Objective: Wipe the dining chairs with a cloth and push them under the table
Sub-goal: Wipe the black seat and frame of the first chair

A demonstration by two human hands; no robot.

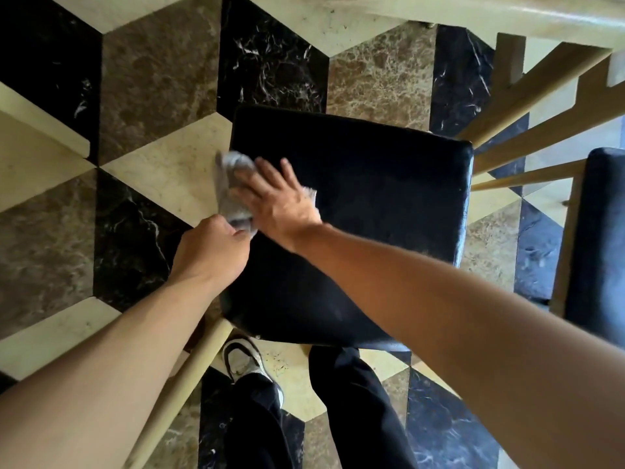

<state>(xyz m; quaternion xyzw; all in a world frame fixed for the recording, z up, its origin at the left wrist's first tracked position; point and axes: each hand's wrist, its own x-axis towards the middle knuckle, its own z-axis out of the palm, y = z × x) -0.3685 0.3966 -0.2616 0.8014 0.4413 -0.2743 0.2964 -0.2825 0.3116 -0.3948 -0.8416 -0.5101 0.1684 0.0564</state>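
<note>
Seen from above: a dining chair with a black padded leather-look seat [355,214] and pale wooden legs, standing on a floor of black, brown and cream marble tiles [152,96] laid in a cube pattern. On the seat's left edge, a crumpled grey cloth [233,184], partly hanging over the side towards the floor. Pressed flat on the cloth, the right hand [277,198], fingers spread wide and palm down, not closed around anything, with a pale corner of the cloth peeking out past the knuckles on the far side. Just beside it, at the same left edge, the left hand [213,248], curled shut with its fingertips pinching the near end of the cloth; knuckles touching or nearly touching the seat's rim. Both bare forearms reaching in from the bottom of the view, the right crossing over the seat. Below the seat, one pale round wooden chair leg [176,394] slanting towards the lower left, next to a white and black sneaker [245,358] and two legs in black trousers [358,411]. At the right edge, part of a second black padded chair [600,238] with a pale wooden frame. Along the top right, the cream edge of the table [507,15], with light wooden bars beneath it, well apart from the cloth
</note>
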